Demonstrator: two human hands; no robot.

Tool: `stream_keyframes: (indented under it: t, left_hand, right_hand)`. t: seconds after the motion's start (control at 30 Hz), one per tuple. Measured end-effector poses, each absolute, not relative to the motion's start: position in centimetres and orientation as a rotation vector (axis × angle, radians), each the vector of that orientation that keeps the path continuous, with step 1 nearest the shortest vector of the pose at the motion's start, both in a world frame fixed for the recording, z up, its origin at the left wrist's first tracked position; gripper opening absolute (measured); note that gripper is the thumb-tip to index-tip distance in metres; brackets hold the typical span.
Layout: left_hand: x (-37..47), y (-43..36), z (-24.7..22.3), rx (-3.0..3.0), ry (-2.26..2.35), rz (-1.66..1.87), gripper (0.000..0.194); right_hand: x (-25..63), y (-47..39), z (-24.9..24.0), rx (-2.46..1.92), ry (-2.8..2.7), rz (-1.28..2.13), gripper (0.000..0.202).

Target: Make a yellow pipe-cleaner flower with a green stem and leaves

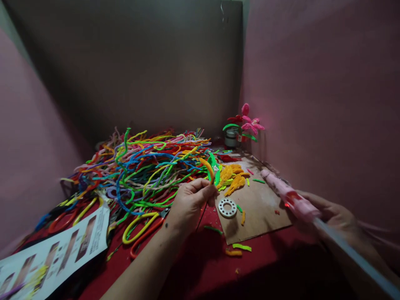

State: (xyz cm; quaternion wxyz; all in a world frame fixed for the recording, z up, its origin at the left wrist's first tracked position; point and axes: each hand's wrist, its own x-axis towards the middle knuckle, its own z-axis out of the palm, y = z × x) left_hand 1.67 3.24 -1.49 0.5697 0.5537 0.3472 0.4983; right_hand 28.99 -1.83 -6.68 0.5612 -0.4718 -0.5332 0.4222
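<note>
Between the thumb and fingers of my left hand (pixel 198 193) is a bent orange pipe cleaner (pixel 206 166), held upright; a thin dark line runs down below the grip. Just behind it are green leaf-like pipe cleaner pieces (pixel 214 168); I cannot tell whether they are joined to it. My right hand (pixel 336 216) is wrapped round a pink glue gun (pixel 292 198), its nozzle pointing up and left, with a small red light lit. A long translucent glue stick (pixel 350 250) sticks out of its back end. Fluffy orange petal shapes (pixel 234 179) lie beyond my left hand.
A tangled heap of colourful pipe cleaners (pixel 150 166) fills the left. Scissors (pixel 145 229) and a printed sheet (pixel 62 254) lie nearer. A brown board (pixel 259 212) carries a white ring with holes (pixel 227 207) and scraps. Pink pipe cleaner flowers (pixel 251 124) stand at the back.
</note>
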Motion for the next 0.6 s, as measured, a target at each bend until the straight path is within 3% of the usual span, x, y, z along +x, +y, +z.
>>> stream_keyframes:
  t: [0.17,0.6]
  left_hand:
    - [1.6,3.4,-1.6,1.305,0.808,1.176,0.018]
    - [1.6,3.6,-1.3,1.24,0.814,1.163,0.017]
  right_hand:
    - [31.9,0.1,-6.0,-1.513,-1.576,0.407,0.039]
    - [32.2,2.7,-7.8,-1.722,-1.939,-0.115,0.039]
